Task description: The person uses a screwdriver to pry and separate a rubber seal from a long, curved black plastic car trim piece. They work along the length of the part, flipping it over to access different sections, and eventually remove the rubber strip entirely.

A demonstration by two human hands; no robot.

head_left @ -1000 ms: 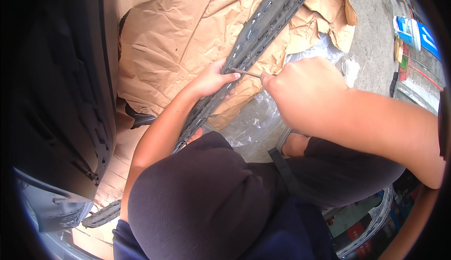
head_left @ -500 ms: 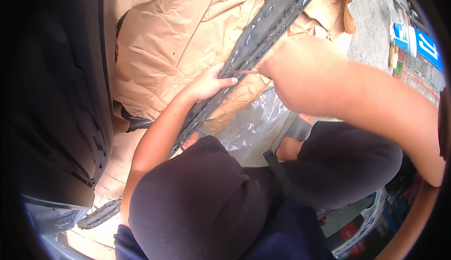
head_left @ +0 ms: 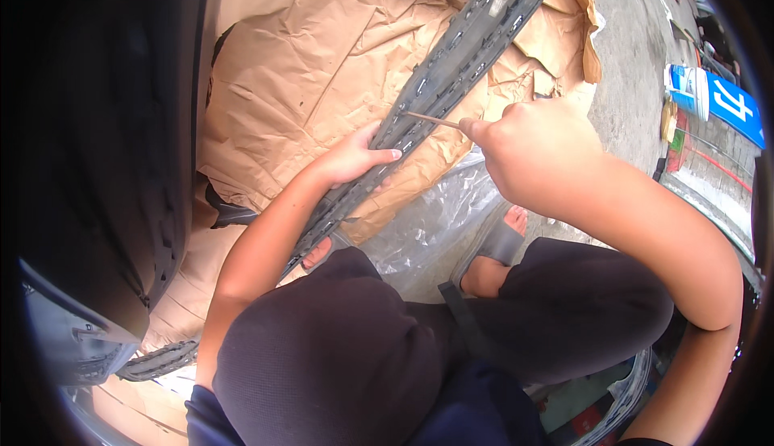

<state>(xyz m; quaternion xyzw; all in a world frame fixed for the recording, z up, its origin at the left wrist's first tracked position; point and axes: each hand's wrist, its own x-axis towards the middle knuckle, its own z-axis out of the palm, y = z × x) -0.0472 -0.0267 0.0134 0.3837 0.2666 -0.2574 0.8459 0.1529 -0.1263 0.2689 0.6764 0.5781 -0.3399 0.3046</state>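
A long black strip [head_left: 439,75], lined with slots and small shiny clips, slants from the upper right down to my knee. My left hand [head_left: 353,161] grips it about midway, thumb across its near face and the other fingers partly hidden behind it. My right hand [head_left: 542,146] is a closed fist round a thin brownish rod [head_left: 437,119]; the handle end is hidden inside the fist. The rod's tip meets the strip just above my left thumb. Whether it goes into a slot I cannot tell.
Crumpled brown paper [head_left: 298,83] and clear plastic sheeting [head_left: 439,212] cover the floor ahead. A large dark panel [head_left: 105,148] rises on the left. Another black strip [head_left: 165,360] lies at lower left. A white tub [head_left: 689,91] and a blue sign [head_left: 735,106] are at far right.
My right fist has drawn back to the right, showing more of the rod, whose tip has shifted slightly up the strip. My left hand keeps its grip.
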